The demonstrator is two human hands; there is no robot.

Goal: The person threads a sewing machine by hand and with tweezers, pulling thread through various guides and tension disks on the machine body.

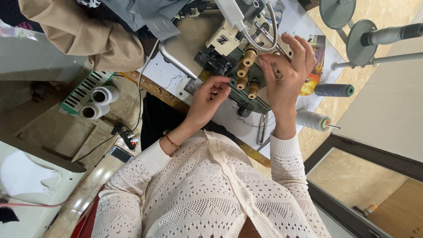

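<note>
An overlock sewing machine, cream and dark green, stands on a white table. Several gold tension knobs line its front. My left hand is beside the lower knobs with its fingertips pinched together; whether a thread lies between them is too fine to see. My right hand is raised over the machine's right side, fingers apart, with the thumb close to the upper knobs. Both sleeves are cream openwork knit.
A grey thread cone and a white one lie right of the machine. A thread stand carries a dark spool. Two white spools sit on a green grille at left. Beige cloth hangs at top left.
</note>
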